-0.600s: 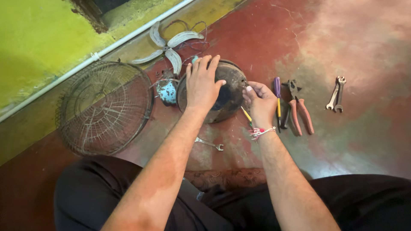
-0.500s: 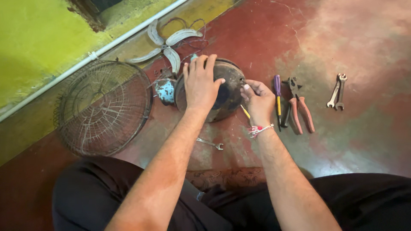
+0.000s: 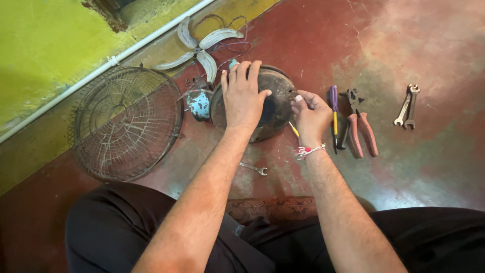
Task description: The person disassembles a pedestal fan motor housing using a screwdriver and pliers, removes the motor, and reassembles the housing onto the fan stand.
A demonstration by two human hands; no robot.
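Left hand [image 3: 243, 96] and right hand [image 3: 310, 116] on round motor housing [image 3: 277, 108], pliers [image 3: 361, 126] beside

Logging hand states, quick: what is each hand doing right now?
Left hand: open, palm flat on the round motor housing.
Right hand: curled at the housing's edge; grip cannot be told.

The left hand [image 3: 243, 96] hides much of the round motor housing [image 3: 275, 108].

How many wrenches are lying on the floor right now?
3. Two wrenches lie crossed at the far right, beyond the pliers. One small wrench lies between the forearms, below the round fan housing. More may be hidden under the arms.
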